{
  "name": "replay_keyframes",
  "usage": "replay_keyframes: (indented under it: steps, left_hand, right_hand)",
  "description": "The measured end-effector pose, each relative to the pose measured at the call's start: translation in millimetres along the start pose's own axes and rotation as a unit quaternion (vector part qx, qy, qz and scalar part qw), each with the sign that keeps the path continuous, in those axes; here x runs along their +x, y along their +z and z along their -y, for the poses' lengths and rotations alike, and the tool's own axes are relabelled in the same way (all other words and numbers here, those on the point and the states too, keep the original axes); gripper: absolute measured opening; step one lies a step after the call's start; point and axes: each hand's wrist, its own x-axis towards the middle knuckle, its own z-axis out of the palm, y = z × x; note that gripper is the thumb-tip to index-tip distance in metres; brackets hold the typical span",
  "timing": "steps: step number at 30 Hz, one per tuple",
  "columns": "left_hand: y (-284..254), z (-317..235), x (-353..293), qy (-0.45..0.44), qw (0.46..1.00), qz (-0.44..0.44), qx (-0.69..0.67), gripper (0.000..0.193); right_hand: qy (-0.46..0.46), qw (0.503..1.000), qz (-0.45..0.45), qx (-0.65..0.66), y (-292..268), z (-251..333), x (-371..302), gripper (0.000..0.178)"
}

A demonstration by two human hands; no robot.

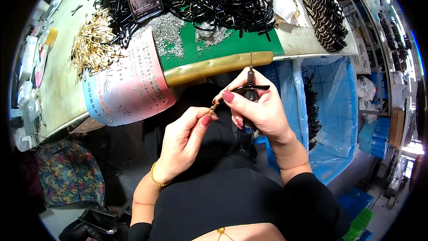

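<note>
My left hand [179, 140] pinches a small gold metal fitting [212, 108] between thumb and fingers, in front of my lap. Close against it, my right hand [265, 114] is closed round a dark electric screwdriver [250, 78] whose thin bit points up, away from me. A black strap piece [255, 88] crosses the screwdriver, under my right thumb and fingers. Its end appears to meet the gold fitting between both hands; the exact joint is too small to make out. Across the table lie gold metal fittings [92, 40] and black straps [214, 0] in heaps.
Tiny silver parts [167, 31] are scattered over a green mat [189, 42], with a gold mesh-patterned padded edge [218, 66] in front. A pink-and-blue printed sheet [133, 87] overhangs the table. Black-and-gold straps [327, 18] lie far right. A plastic-lined blue bin [332, 151] stands right.
</note>
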Motion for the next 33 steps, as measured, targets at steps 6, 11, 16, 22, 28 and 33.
replay_keyframes:
  steps: [6,11,16,22,28,33]
  left_hand:
    - [-3.2,-1.6,9.1,0.025,1.000,0.010,-0.003,0.014]
    - [-16.1,2.5,27.3,0.050,0.998,0.018,0.015,0.014]
    - [-26.6,11.2,50.0,0.093,0.995,0.019,0.043,0.015]
    - [-53.8,15.9,66.1,0.064,0.987,0.049,0.140,0.018]
    - [-68.6,20.2,78.3,-0.063,0.998,-0.018,-0.002,0.015]
    - [-52.9,19.4,86.5,-0.098,0.985,-0.006,-0.143,0.014]
  right_hand:
    - [0.015,1.000,0.006,0.004,-0.5,5.0,8.5,0.016]
    - [0.030,0.999,-0.015,-0.009,-0.6,8.6,23.8,0.016]
    - [0.051,0.996,-0.014,-0.077,4.0,8.1,41.5,0.016]
    - [0.050,0.922,0.071,-0.378,3.3,33.2,75.5,0.025]
    - [-0.045,0.692,0.133,-0.708,-20.1,43.0,87.0,0.034]
    - [-0.048,0.671,0.145,-0.725,-21.5,33.7,92.3,0.044]
